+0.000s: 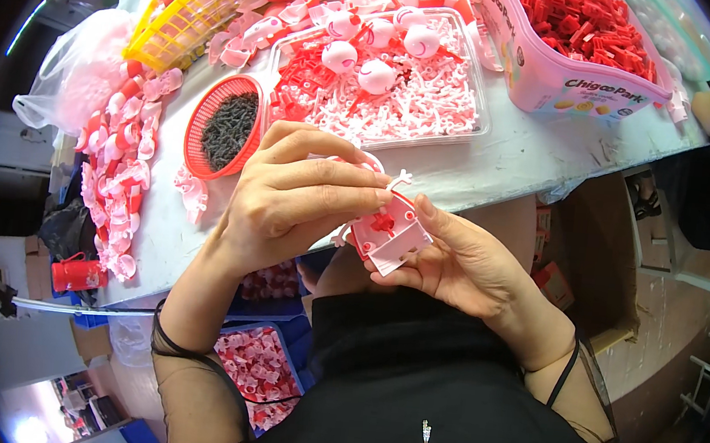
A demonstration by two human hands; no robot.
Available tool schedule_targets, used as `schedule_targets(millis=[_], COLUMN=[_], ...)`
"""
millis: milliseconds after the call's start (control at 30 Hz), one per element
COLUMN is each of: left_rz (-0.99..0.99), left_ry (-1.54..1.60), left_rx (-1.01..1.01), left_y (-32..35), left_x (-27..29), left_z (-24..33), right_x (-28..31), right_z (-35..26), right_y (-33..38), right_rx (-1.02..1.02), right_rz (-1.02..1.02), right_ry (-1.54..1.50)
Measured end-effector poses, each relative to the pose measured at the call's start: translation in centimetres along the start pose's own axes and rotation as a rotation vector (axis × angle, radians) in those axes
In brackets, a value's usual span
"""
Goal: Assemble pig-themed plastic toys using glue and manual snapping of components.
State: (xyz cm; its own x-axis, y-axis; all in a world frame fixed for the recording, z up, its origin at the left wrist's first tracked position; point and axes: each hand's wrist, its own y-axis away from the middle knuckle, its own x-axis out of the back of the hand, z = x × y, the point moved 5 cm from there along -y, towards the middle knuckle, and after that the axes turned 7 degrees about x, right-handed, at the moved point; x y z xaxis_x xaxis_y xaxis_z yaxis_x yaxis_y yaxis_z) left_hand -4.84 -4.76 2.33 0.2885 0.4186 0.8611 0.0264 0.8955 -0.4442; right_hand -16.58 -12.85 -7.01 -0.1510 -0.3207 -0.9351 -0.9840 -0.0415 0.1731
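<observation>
A small pink and red plastic toy shell (395,244) is held between my hands near the table's front edge. Its hollow inner side shows, with a red piece (382,222) in the middle and a small white piece (402,178) sticking out at the top edge. My left hand (290,190) is closed over its upper left, the fingertips pressing at its upper part. From the right, my right hand (474,267) grips the shell between thumb and fingers. What lies under the left fingers is hidden.
A red basket of dark screws (229,128) stands left of a clear tray (474,135) with white and red small parts and round heads. A pink bin (547,86) holds red pieces. Loose pink shells (122,199) and a yellow basket (154,40) lie left. Below is a blue crate (294,369).
</observation>
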Motion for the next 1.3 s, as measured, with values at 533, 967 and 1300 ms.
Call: schedule_targets(millis=[533,967,1300], left_rz=[0.009,-0.05,-0.113], left_ry=[0.07,0.72,0.744], left_rx=[0.096,0.62,0.742], left_y=[0.6,0.1,-1.0], left_x=[-0.4,-1.8,-1.3], left_z=[0.0,-1.6,-1.8], right_x=[0.3,0.3,0.3], right_z=[0.5,1.2,0.7], right_y=[-0.4,-1.2,-1.0], right_rx=[-0.021,0.092,0.103], right_rz=[0.019,0.04,0.014], right_ry=[-0.01,0.093,0.038])
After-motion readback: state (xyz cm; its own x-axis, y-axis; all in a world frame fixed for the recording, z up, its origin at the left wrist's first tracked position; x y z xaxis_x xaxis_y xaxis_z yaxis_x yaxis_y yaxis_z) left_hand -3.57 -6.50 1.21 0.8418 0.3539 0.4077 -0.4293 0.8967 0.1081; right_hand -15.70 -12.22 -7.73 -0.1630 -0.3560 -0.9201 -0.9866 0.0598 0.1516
